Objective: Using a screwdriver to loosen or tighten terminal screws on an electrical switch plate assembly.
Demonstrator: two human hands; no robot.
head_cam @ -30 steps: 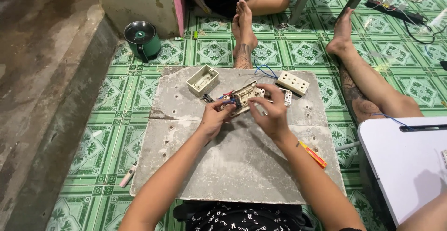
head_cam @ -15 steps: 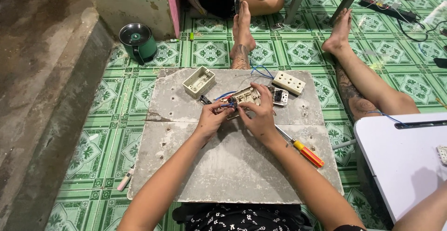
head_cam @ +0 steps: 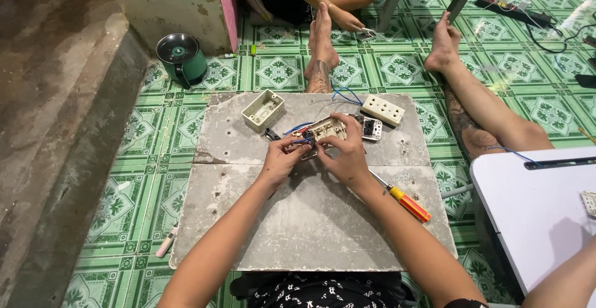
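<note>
Both hands grip a wired switch plate [head_cam: 323,133] on the counter [head_cam: 310,221].
Left hand [head_cam: 280,159] pinches the wires [head_cam: 302,139], right hand [head_cam: 346,154] clasps the plate; tugging could loosen them.

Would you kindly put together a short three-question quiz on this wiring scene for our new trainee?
1. True or false: both hands, left hand and right hand, grip the beige switch plate.
2. Which lies nearest the right forearm? A) green pot B) screwdriver C) empty back box
3. What colour are the floor tiles?

Key: 1 true; 2 B; 3 green with a white pattern.
</note>
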